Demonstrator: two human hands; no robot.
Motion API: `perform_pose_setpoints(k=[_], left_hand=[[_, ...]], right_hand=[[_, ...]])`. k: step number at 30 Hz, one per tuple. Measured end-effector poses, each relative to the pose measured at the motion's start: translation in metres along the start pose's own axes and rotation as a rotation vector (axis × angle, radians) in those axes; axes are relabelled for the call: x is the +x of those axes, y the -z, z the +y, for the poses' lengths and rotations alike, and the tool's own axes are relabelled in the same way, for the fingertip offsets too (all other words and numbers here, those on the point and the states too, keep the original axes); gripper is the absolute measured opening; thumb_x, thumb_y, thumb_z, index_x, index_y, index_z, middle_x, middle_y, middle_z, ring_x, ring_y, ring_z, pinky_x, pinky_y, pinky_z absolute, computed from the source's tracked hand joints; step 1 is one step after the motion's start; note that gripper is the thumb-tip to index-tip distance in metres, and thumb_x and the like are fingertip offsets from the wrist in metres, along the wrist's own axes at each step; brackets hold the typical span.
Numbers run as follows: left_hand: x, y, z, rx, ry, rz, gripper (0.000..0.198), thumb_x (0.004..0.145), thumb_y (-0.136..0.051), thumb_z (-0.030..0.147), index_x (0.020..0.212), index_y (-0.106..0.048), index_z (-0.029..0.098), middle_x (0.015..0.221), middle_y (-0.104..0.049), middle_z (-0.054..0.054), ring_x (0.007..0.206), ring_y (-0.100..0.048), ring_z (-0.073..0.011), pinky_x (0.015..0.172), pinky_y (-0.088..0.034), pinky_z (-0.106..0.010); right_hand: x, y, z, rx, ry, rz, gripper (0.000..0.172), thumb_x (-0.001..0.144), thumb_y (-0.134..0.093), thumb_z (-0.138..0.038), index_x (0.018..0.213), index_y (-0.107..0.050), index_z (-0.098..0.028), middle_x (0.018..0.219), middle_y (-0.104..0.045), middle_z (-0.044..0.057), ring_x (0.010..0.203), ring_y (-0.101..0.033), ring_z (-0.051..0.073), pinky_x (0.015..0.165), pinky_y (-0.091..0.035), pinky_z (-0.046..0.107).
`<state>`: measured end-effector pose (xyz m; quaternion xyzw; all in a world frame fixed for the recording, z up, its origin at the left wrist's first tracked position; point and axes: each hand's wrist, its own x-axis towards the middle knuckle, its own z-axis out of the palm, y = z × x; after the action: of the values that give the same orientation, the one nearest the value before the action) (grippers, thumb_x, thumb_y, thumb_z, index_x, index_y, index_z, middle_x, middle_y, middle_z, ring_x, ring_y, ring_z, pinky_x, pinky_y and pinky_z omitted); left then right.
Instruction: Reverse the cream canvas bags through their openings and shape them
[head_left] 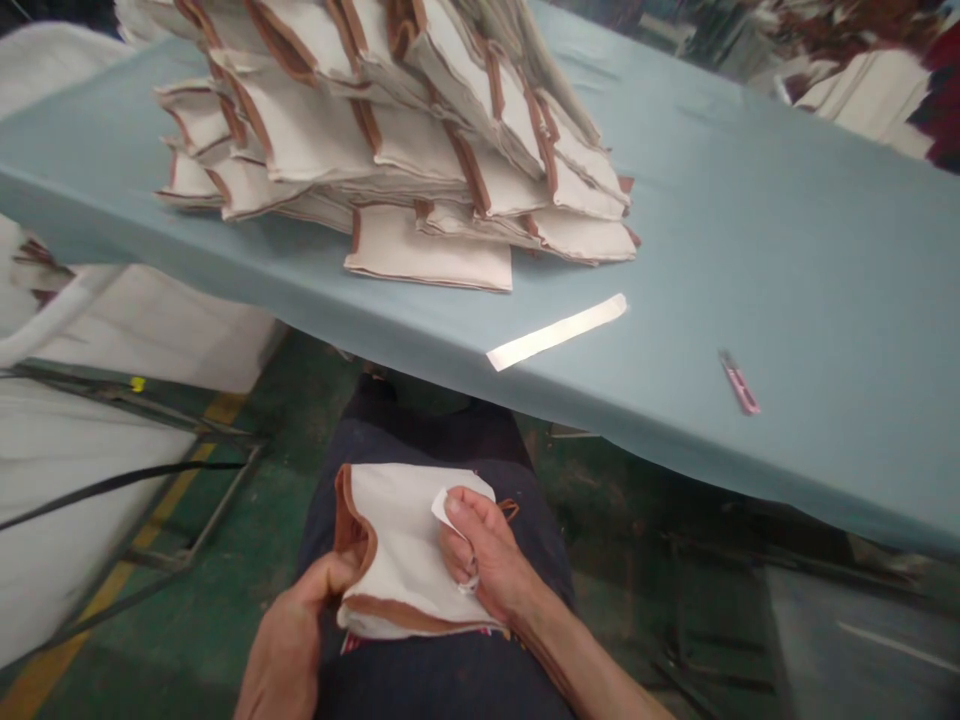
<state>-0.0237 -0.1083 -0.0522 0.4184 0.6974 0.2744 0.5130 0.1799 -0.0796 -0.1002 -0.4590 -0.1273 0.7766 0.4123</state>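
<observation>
On my lap lies a white cloth piece (405, 545) with brown edging, folded in layers like a pouch. My left hand (304, 605) grips its brown-edged left side, the fingers partly hidden in the fold. Over the cloth's right half, my right hand (484, 550) is closed, pinching a small white scrap (444, 507) between thumb and fingers. What the scrap is made of I cannot make out. A brown loop of cord or trim (510, 508) sticks out beyond the right hand.
A blue-covered table (675, 300) stands in front, bearing a large stack of similar white pieces (322, 130) with brown edges. Near its front edge lie a white strip (556, 332) and a pink cutter (739, 384). At left are a metal frame (217, 510) and white sheeting (67, 500).
</observation>
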Motion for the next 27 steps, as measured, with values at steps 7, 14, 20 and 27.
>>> perform_pose_setpoints(k=[7, 14, 20, 27], left_hand=[[-0.01, 0.009, 0.017, 0.088, -0.192, -0.095, 0.054, 0.1, -0.068, 0.074, 0.072, -0.074, 0.028, 0.077, -0.077, -0.002, 0.077, -0.07, -0.0234, 0.075, -0.058, -0.026], [0.014, -0.004, 0.052, 0.065, -0.261, -0.292, 0.04, 0.103, -0.062, 0.05, 0.076, -0.075, 0.025, 0.074, -0.075, 0.002, 0.072, -0.07, -0.0191, 0.073, -0.051, -0.025], [0.032, -0.022, 0.05, 0.069, -0.332, -0.417, 0.035, 0.102, -0.068, 0.046, 0.075, -0.074, 0.023, 0.068, -0.071, 0.004, 0.062, -0.061, -0.0153, 0.06, -0.045, -0.024], [0.035, -0.013, 0.048, 0.129, -0.293, -0.487, 0.031, 0.102, -0.064, 0.046, 0.085, -0.081, 0.025, 0.078, -0.08, 0.003, 0.073, -0.072, -0.0174, 0.07, -0.05, -0.024]], right_hand=[[0.0, -0.001, -0.001, -0.075, 0.043, 0.037, 0.073, 0.076, -0.089, -0.089, 0.084, -0.053, -0.025, 0.046, -0.034, -0.018, 0.04, -0.017, 0.004, 0.04, -0.019, 0.019], [-0.027, -0.004, -0.055, -0.316, 0.216, 0.121, 0.069, 0.081, -0.09, -0.083, 0.081, -0.061, -0.021, 0.054, -0.047, -0.011, 0.049, -0.03, 0.005, 0.048, -0.021, 0.02], [-0.026, -0.015, -0.045, -0.293, 0.199, 0.114, 0.073, 0.078, -0.085, -0.09, 0.082, -0.058, -0.022, 0.057, -0.049, -0.01, 0.049, -0.033, 0.007, 0.048, -0.025, 0.022], [-0.018, -0.014, -0.013, -0.191, 0.204, 0.202, 0.072, 0.08, -0.087, -0.087, 0.081, -0.057, -0.022, 0.054, -0.043, -0.012, 0.049, -0.027, 0.006, 0.05, -0.021, 0.022]])
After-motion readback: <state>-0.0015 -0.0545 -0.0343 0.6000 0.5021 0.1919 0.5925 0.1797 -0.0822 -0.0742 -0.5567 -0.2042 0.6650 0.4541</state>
